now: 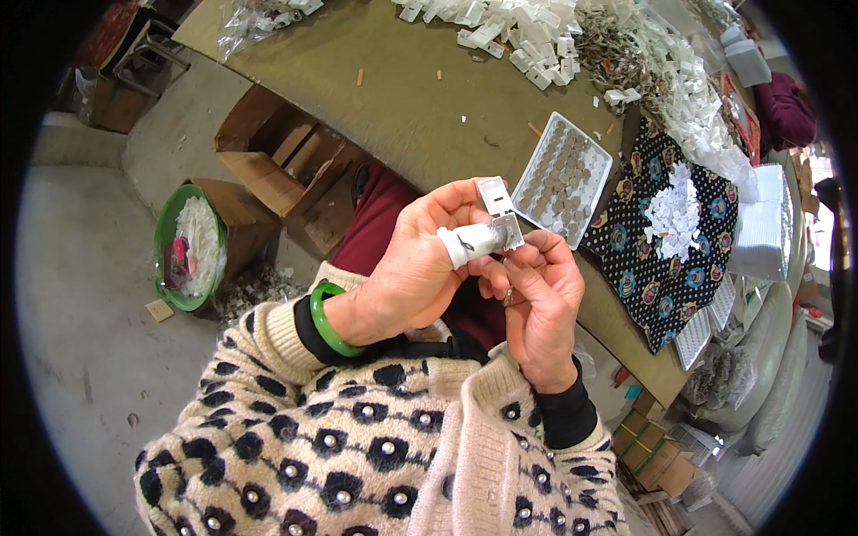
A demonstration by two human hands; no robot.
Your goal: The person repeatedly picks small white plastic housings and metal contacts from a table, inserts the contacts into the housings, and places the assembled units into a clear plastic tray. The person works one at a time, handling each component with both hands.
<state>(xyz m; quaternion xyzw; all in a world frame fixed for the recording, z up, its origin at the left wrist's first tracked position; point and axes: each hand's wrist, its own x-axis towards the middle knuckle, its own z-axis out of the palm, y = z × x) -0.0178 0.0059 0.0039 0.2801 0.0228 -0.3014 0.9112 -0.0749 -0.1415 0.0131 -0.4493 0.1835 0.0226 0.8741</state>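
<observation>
My left hand is closed on a small white hinged plastic box, whose lid stands raised. A white cover with grey smudges, like a finger cot or tape, wraps the left thumb lying over the box. Close against the box's lower right side, my right hand has its thumb and fingers pinched together. Whatever is between those fingertips is too small or hidden to make out. Beyond the hands, on the table, lies a white tray carrying rows of round grey-brown discs.
The olive table bears a heap of white plastic boxes at the back. A dark patterned cloth at right holds white paper pieces. On the floor at left stand an open cardboard box and a green basin.
</observation>
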